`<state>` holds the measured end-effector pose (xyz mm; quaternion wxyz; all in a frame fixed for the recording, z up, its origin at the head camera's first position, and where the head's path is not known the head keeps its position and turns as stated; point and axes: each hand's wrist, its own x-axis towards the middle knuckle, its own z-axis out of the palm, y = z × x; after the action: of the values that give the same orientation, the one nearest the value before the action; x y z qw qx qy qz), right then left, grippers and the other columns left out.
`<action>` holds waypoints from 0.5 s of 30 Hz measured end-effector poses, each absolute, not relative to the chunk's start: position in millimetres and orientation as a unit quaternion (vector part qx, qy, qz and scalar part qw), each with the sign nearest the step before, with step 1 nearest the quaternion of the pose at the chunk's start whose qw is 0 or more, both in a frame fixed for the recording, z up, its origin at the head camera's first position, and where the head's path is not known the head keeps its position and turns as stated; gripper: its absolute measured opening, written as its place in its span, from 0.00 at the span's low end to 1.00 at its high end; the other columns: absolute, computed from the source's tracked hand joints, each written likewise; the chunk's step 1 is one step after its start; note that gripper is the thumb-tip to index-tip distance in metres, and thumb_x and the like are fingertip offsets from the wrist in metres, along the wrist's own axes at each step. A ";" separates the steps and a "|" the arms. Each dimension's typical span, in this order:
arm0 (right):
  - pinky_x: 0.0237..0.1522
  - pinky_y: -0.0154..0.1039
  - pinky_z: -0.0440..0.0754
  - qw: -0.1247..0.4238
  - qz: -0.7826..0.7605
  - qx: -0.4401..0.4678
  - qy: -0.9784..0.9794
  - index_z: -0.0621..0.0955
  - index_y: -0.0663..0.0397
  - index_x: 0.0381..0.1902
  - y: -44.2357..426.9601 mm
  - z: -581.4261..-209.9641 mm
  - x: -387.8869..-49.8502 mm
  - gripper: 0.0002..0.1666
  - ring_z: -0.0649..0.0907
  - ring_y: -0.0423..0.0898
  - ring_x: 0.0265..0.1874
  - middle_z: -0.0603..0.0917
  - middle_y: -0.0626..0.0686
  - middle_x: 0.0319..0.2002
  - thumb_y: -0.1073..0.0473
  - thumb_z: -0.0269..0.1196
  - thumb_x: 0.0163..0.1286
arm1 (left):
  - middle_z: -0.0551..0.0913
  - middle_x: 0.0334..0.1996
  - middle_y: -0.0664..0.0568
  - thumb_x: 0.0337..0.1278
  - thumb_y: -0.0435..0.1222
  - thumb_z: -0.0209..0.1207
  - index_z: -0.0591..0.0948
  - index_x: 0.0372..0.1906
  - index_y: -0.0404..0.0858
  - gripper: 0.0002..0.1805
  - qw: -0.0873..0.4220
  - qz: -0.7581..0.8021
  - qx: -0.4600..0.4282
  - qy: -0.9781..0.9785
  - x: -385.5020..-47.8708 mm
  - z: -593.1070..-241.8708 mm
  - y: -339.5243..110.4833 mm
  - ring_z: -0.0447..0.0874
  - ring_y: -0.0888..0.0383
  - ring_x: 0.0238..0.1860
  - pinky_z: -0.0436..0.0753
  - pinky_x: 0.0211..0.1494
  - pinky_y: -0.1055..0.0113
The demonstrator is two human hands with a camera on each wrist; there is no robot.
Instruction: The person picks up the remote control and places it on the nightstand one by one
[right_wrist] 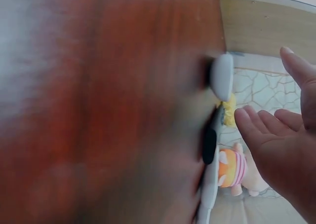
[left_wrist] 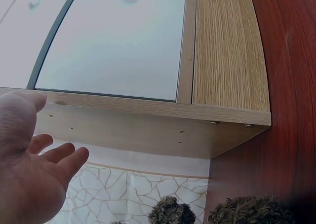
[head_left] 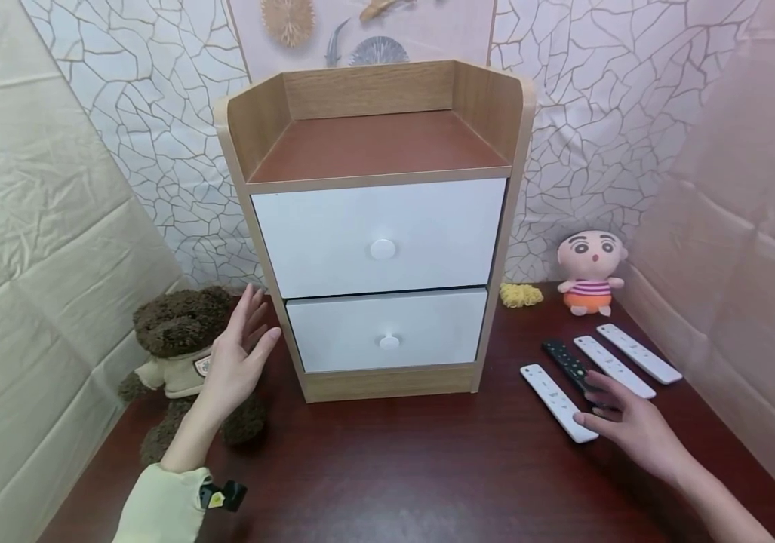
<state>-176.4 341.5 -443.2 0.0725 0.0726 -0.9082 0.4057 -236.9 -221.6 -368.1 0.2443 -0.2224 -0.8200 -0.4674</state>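
A two-drawer cabinet with white fronts stands upright at the back middle, both drawers closed. My left hand is raised beside its left side, fingers extended, holding nothing; the left wrist view also shows this hand near the cabinet's side panel. Over on the right, my right hand hovers above the near ends of a black remote control and a white remote control. Its fingers are spread and partly cover the black one. In the right wrist view the palm holds nothing.
Two more white remotes, one nearer and one farther right, lie alongside. Behind them sit a plush doll and a yellow fluffy item. A brown teddy bear sits left of the cabinet. Fabric walls flank the dark red table.
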 end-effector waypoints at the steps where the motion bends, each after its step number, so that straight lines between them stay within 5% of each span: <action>1: 0.42 0.24 0.81 0.077 0.413 0.072 -0.904 0.67 0.75 0.71 341.7 -445.3 -175.6 0.42 0.86 0.40 0.48 0.76 0.75 0.61 0.60 0.73 0.67 | 0.61 0.77 0.39 0.74 0.27 0.58 0.50 0.84 0.41 0.42 0.245 -0.469 -0.222 -0.819 -236.6 -367.8 -221.2 0.64 0.39 0.74 0.73 0.67 0.51; 4: 0.39 0.26 0.82 0.087 0.437 0.068 -0.893 0.68 0.76 0.70 341.8 -451.4 -174.4 0.41 0.82 0.27 0.43 0.75 0.76 0.62 0.61 0.73 0.67 | 0.61 0.77 0.39 0.74 0.27 0.58 0.50 0.84 0.41 0.42 0.244 -0.471 -0.220 -0.819 -236.5 -367.7 -220.2 0.64 0.40 0.74 0.74 0.67 0.57; 10: 0.36 0.25 0.81 0.104 0.428 0.036 -0.897 0.70 0.75 0.68 340.4 -459.2 -173.7 0.40 0.78 0.21 0.42 0.76 0.75 0.61 0.59 0.74 0.66 | 0.61 0.78 0.40 0.74 0.28 0.57 0.52 0.83 0.41 0.40 0.238 -0.476 -0.221 -0.817 -236.6 -367.2 -219.6 0.64 0.40 0.74 0.72 0.65 0.74; 15: 0.36 0.26 0.80 0.092 0.410 0.009 -0.908 0.70 0.74 0.69 341.5 -459.3 -174.5 0.42 0.75 0.19 0.41 0.76 0.74 0.61 0.55 0.74 0.67 | 0.64 0.76 0.42 0.74 0.28 0.58 0.55 0.83 0.41 0.39 0.252 -0.472 -0.215 -0.817 -239.4 -369.7 -219.2 0.70 0.41 0.71 0.77 0.63 0.60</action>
<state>-174.5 341.5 -459.3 0.0917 0.0086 -0.9076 0.4095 -239.4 -219.2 -369.7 0.2515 -0.2146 -0.8171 -0.4723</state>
